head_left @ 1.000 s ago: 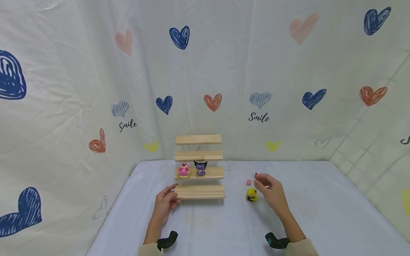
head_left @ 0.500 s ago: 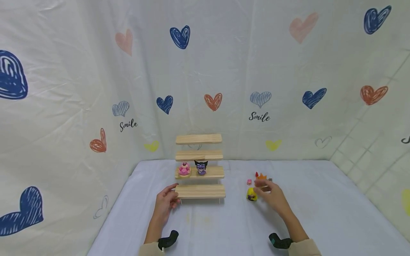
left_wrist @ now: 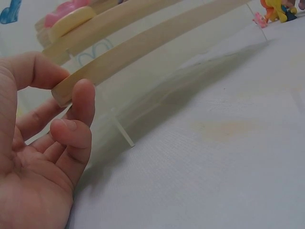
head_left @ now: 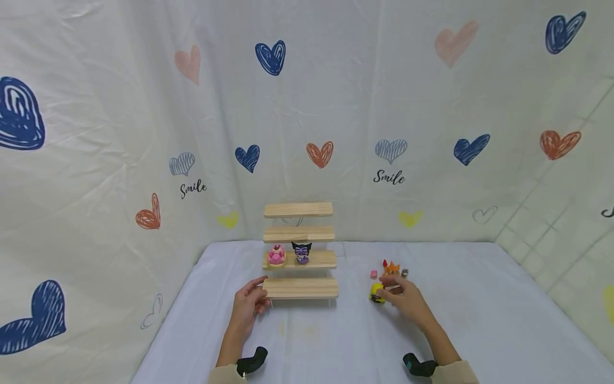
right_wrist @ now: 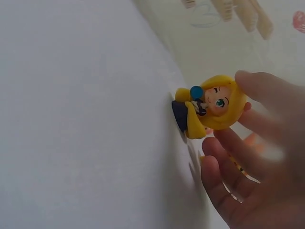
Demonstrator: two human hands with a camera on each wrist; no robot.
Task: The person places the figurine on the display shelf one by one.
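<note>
My left hand (head_left: 245, 306) grips the left end of the lowest board of a tiered wooden shelf (head_left: 299, 289); in the left wrist view the thumb and fingers (left_wrist: 83, 102) pinch that board's end. To the right of the shelf, my right hand (head_left: 409, 303) holds a yellow-haired doll figurine (right_wrist: 221, 102) by its head, thumb on one side and fingers on the other. The figurine is upright on the white cloth, its dark base at or near the surface. On the second board from the bottom sit a pink figurine (head_left: 276, 255) and a black-eared purple figurine (head_left: 301, 253).
Behind the right hand stand an orange spiky figurine (head_left: 392, 268), a small pink piece (head_left: 373, 274), a red pointed piece (head_left: 385, 263) and a small grey piece (head_left: 405, 273). A white curtain with printed hearts (head_left: 320, 154) hangs behind the table.
The right hand has come back from the rear pieces and closed on the yellow-haired figurine. The orange figurine and grey piece have come into view. My left hand stays on the shelf.
</note>
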